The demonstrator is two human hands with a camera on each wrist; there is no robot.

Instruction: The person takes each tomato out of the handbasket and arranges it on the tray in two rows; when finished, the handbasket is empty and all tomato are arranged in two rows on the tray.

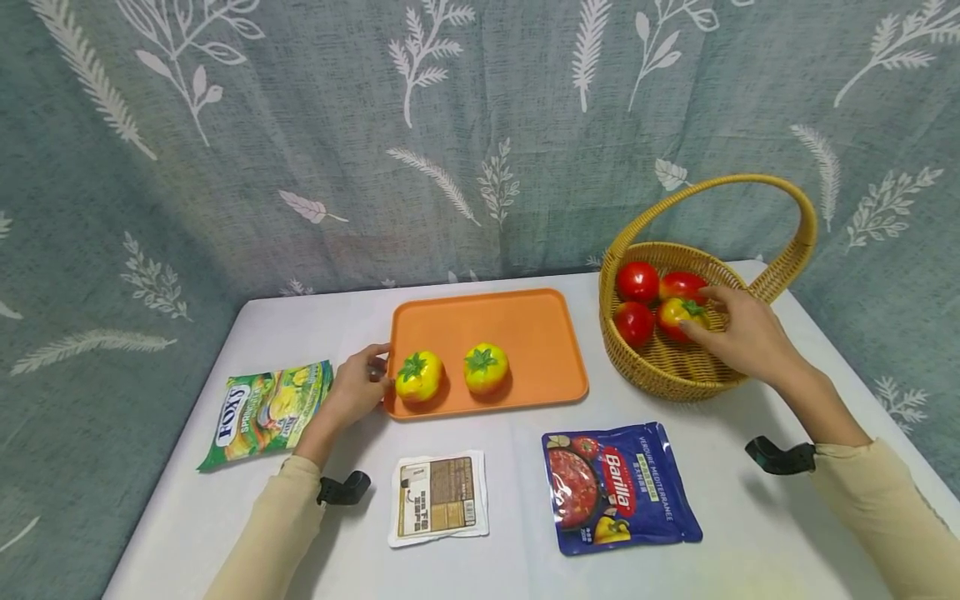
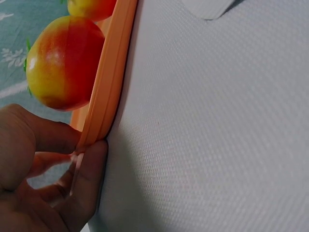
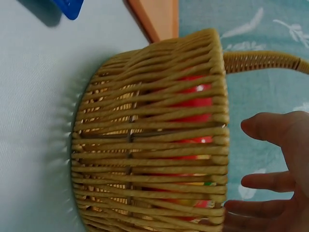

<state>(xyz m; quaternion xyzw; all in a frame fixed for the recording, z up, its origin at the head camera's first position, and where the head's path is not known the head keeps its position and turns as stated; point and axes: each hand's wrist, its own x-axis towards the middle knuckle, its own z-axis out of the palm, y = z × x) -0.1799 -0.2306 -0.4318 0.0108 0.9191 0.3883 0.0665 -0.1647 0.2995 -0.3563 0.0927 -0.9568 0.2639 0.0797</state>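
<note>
My left hand (image 1: 358,385) pinches the left rim of an orange tray (image 1: 525,333), thumb on one side and fingers on the other in the left wrist view. On the tray lie two yellow-and-red tomato-like fruits with green leafy tops, one fruit (image 1: 419,377) by that hand and another fruit (image 1: 486,368) near the middle. My right hand (image 1: 750,333) reaches over a wicker basket (image 1: 675,379), fingers spread beside a similar yellow-and-red fruit (image 1: 681,319). The right wrist view shows that hand (image 3: 275,169) at the basket's rim, its fingers apart.
Red fruits (image 1: 638,282) share the basket, whose tall handle (image 1: 720,179) arches above it. A green candy bag (image 1: 262,412) lies left of the tray. Nearer are a white-and-brown packet (image 1: 438,497) and a blue sauce pouch (image 1: 618,487). A patterned curtain (image 1: 337,167) hangs behind the table.
</note>
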